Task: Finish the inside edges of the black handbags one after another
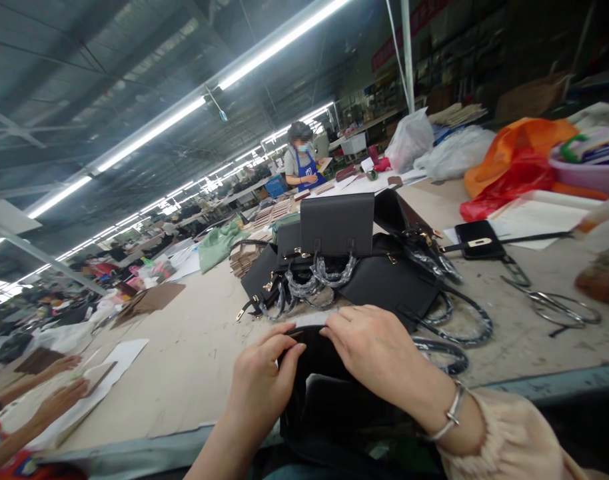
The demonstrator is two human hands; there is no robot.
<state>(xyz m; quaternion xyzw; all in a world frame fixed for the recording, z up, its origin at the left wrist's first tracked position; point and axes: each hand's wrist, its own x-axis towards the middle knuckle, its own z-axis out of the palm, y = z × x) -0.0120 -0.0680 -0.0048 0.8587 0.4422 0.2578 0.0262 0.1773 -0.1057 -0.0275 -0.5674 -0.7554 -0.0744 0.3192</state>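
Both my hands grip the top edge of a black handbag (pixel 334 400) held at the near edge of the workbench (pixel 194 353). My left hand (pixel 262 383) pinches the bag's rim on the left, fingers closed. My right hand (pixel 374 350), with a silver bracelet at the wrist, curls over the rim on the right. Just beyond lies a pile of black handbags (pixel 344 260) with plastic-wrapped handles.
Scissors (pixel 554 307) and a small black pouch (pixel 477 239) lie to the right, near red and orange plastic bags (pixel 514 167). Another person's hands (pixel 54 393) work on a paper sheet at the left. A person in a blue apron (pixel 300 163) stands at the bench's far end.
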